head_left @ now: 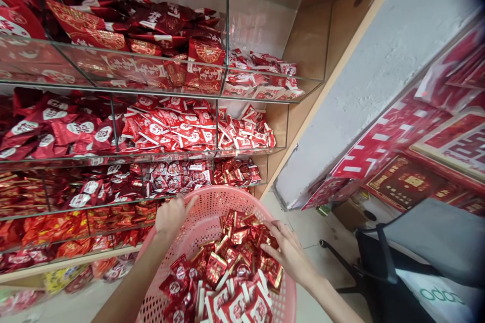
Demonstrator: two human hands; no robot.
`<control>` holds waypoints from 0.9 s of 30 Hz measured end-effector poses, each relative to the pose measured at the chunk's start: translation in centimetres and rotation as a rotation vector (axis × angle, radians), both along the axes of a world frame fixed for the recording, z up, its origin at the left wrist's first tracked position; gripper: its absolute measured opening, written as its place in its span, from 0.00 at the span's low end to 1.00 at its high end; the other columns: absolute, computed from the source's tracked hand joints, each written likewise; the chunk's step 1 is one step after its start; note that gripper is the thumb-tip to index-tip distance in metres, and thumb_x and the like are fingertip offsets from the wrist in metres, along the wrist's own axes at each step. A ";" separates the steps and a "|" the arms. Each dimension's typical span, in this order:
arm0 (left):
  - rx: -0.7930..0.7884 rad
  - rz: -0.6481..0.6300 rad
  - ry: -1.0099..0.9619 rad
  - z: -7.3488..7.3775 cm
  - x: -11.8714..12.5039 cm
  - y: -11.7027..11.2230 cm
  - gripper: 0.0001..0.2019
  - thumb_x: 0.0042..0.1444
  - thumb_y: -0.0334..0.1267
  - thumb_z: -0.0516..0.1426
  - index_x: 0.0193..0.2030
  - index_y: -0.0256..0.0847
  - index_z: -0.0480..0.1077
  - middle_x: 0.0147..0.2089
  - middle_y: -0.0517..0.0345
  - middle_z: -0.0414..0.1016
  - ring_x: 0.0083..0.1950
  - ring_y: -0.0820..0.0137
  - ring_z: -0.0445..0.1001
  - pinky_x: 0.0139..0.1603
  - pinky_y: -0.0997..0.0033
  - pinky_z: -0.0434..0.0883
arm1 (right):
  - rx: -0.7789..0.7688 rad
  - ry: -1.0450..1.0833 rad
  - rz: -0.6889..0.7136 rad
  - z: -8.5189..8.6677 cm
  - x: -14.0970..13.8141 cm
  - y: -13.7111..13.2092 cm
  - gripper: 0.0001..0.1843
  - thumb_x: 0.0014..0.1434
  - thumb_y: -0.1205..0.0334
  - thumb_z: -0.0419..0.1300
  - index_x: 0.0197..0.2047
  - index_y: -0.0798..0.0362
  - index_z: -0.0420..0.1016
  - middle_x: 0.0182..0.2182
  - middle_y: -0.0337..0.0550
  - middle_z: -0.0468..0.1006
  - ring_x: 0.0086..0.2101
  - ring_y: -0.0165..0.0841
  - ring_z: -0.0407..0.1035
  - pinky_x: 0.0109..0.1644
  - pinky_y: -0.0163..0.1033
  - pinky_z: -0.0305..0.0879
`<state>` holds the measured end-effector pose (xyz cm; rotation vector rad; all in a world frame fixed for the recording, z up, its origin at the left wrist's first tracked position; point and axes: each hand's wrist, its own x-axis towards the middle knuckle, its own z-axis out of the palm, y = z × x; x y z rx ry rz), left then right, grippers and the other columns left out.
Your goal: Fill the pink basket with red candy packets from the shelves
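Observation:
A pink perforated plastic basket (227, 193) stands before the shelves, part-filled with small wrapped packets. My left hand (170, 219) is closed around its left rim, with the thumb pointing inward. Inside, at the right, my right hand (290, 252) rests on red and gold packets (217, 268), its fingers apart and none visibly gripped. Red and white packets (242, 303) lie nearest me in the basket. Dark red packets with white ovals (175, 287) are at its left side.
Glass-fronted shelves (162, 92) hold many red packets in divided compartments. A wooden side panel (303, 131) ends the shelving beside a grey wall (348, 70). At right are a black office chair (379, 257) with a white bag (435, 295) and red printed goods (401, 176).

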<state>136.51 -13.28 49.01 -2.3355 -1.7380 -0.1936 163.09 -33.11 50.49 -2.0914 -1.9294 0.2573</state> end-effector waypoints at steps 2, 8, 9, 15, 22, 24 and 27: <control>0.002 -0.001 -0.006 -0.1 0.0 0.0 0.34 0.53 0.58 0.34 0.38 0.31 0.67 0.26 0.41 0.71 0.28 0.56 0.71 0.24 0.68 0.59 | 0.080 -0.098 0.014 -0.5 -0.7 -0.3 0.29 0.58 0.48 0.44 0.62 0.45 0.45 0.56 0.49 0.57 0.54 0.40 0.55 0.54 0.49 0.54; -0.007 0.003 0.003 0.0 0.0 0.0 0.33 0.53 0.59 0.33 0.35 0.33 0.67 0.25 0.43 0.71 0.28 0.55 0.72 0.24 0.67 0.59 | 0.077 -0.260 0.132 -2.0 -2.4 -1.0 0.32 0.59 0.47 0.41 0.63 0.45 0.35 0.63 0.45 0.41 0.60 0.40 0.38 0.59 0.57 0.36; -0.009 0.004 0.003 0.1 0.1 0.0 0.33 0.53 0.59 0.33 0.35 0.33 0.67 0.25 0.43 0.71 0.28 0.55 0.72 0.24 0.67 0.60 | 0.074 -0.259 0.125 -1.8 -2.4 -0.8 0.32 0.59 0.47 0.40 0.63 0.45 0.34 0.63 0.45 0.40 0.60 0.40 0.37 0.59 0.58 0.35; -0.031 -0.005 -0.016 0.8 0.1 -0.1 0.35 0.53 0.59 0.32 0.36 0.31 0.67 0.25 0.43 0.72 0.28 0.56 0.72 0.23 0.67 0.60 | 0.197 -0.193 0.105 2.3 -0.7 5.3 0.29 0.60 0.52 0.42 0.63 0.47 0.39 0.62 0.44 0.43 0.60 0.38 0.36 0.60 0.55 0.36; -0.062 0.016 -0.037 0.5 0.0 0.0 0.34 0.54 0.57 0.33 0.38 0.30 0.68 0.26 0.42 0.72 0.29 0.58 0.72 0.26 0.68 0.61 | 0.052 -0.216 0.287 1.9 1.0 19.6 0.20 0.54 0.65 0.53 0.51 0.52 0.60 0.48 0.45 0.66 0.48 0.35 0.57 0.49 0.40 0.55; -0.052 0.016 -0.041 0.4 0.0 0.1 0.33 0.54 0.57 0.33 0.38 0.30 0.68 0.27 0.41 0.72 0.29 0.58 0.72 0.26 0.68 0.61 | 0.003 -0.242 0.280 0.8 1.0 22.2 0.18 0.51 0.63 0.57 0.47 0.53 0.64 0.45 0.46 0.67 0.45 0.36 0.59 0.45 0.40 0.56; -0.055 0.009 -0.049 0.5 -0.1 0.1 0.33 0.54 0.57 0.33 0.37 0.30 0.68 0.26 0.41 0.72 0.29 0.57 0.73 0.26 0.68 0.62 | -0.021 -0.271 0.283 -0.6 0.8 24.3 0.21 0.45 0.61 0.62 0.44 0.55 0.65 0.43 0.48 0.68 0.44 0.39 0.60 0.43 0.42 0.57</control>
